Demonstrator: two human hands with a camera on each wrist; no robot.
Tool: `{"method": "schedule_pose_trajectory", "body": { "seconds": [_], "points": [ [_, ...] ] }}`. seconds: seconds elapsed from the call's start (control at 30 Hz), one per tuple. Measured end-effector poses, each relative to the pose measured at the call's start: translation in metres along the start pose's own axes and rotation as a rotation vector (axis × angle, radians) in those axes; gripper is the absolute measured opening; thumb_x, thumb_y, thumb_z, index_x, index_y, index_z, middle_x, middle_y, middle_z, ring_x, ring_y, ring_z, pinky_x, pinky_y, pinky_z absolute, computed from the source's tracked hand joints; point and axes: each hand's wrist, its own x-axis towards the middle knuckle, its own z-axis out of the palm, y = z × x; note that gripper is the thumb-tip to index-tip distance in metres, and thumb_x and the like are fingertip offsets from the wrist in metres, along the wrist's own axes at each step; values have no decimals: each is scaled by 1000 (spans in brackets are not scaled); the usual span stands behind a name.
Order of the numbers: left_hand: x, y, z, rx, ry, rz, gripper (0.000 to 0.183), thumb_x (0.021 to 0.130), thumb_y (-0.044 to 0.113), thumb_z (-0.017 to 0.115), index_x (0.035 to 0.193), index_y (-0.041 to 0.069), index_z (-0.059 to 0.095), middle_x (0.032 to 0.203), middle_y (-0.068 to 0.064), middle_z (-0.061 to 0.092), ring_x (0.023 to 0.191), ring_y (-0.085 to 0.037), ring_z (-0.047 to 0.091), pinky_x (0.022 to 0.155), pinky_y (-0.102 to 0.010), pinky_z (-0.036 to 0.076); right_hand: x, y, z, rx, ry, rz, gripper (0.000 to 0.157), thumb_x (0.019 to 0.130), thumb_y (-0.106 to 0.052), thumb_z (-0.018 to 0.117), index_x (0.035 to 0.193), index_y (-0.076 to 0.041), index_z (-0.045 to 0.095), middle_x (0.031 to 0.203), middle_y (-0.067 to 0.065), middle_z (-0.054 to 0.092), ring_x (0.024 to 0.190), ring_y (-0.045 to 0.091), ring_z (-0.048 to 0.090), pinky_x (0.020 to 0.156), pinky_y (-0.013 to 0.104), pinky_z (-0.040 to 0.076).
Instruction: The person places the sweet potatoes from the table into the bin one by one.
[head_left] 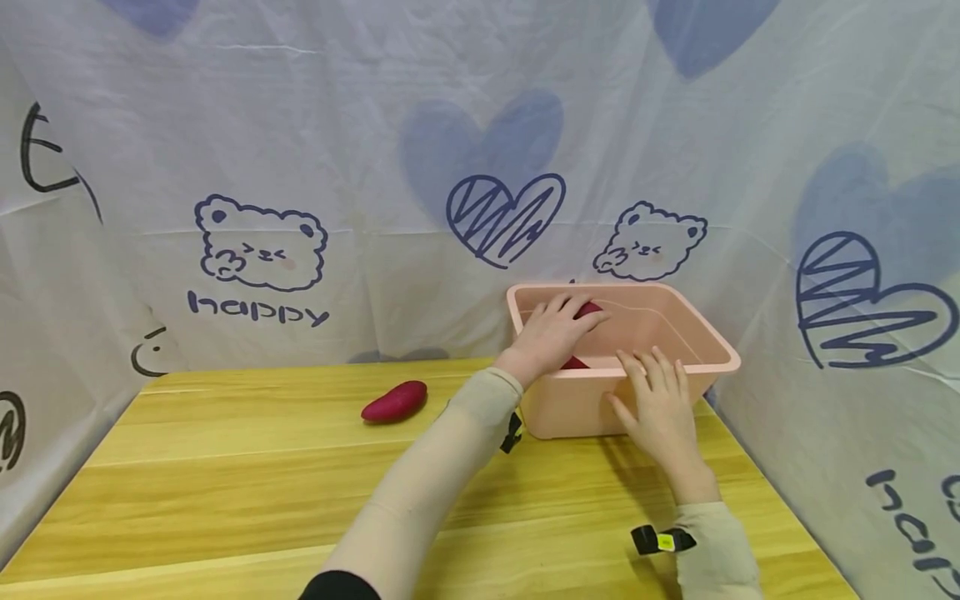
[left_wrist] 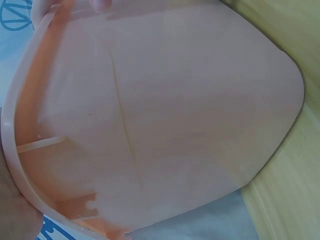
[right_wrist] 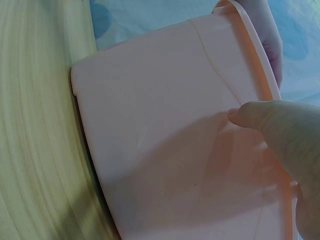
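A pink plastic bin [head_left: 585, 404] stands at the table's far right, its rim facing up. Over its left side reaches my left hand [head_left: 551, 333], fingers curled around a dark red sweet potato [head_left: 589, 309] inside, mostly hidden by the hand. More dark red [head_left: 574, 363] shows below the palm, just behind the front rim. My right hand [head_left: 663, 408] grips the front rim, fingers over the inside and thumb [right_wrist: 245, 114] against the outer wall. Another sweet potato [head_left: 395, 402] lies on the table left of the bin.
The wooden table [head_left: 247, 475] ends close behind the bin against a hanging white cloth [head_left: 360, 150] printed with hearts and bears. More cloth hangs at both sides. Each sleeve carries a black wrist strap [head_left: 663, 541].
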Motion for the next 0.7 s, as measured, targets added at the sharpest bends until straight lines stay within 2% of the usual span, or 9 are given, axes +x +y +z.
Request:
{"method": "schedule_pose_trajectory", "body": {
  "seconds": [0.43, 0.7],
  "points": [
    [0, -2, 3, 3, 0, -16, 57, 101, 5, 42, 149, 35, 37, 158, -2, 29, 143, -25, 34, 107, -47, 44, 0, 1, 2, 3, 4, -5, 64, 81, -28, 75, 137, -10, 50, 132, 23, 52, 134, 45, 37, 113, 64, 20],
    [1, -1, 4, 8, 7, -34, 47, 102, 22, 47, 146, 36, 41, 155, 0, 35, 142, -24, 38, 107, -48, 43, 0, 2, 2, 1, 10, -6, 63, 81, -29, 74, 137, -10, 51, 131, 23, 53, 134, 45, 37, 113, 64, 20]
  ]
}}
